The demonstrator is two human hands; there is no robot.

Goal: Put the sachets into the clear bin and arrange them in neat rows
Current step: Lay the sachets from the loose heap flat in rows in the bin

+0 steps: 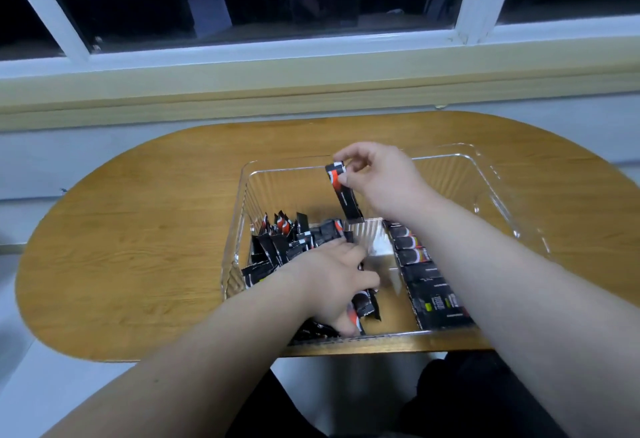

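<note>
Partly done: clear bin [450,157] at counter [138,230] near edge holds one tidy row [426,282] on its right, loose pile [280,243] on its left; right grip [377,178] pinches a sachet [344,195] above, left grip [329,282] clutches some of the pile.

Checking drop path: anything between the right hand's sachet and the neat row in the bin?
Nothing visible. The sachet hangs over bare bin floor beside the row; the left hand grips loose sachets farther left.

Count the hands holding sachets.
2. The left hand grips sachets low in the bin's near left; the right hand pinches one sachet above the bin's middle. None hidden.
</note>
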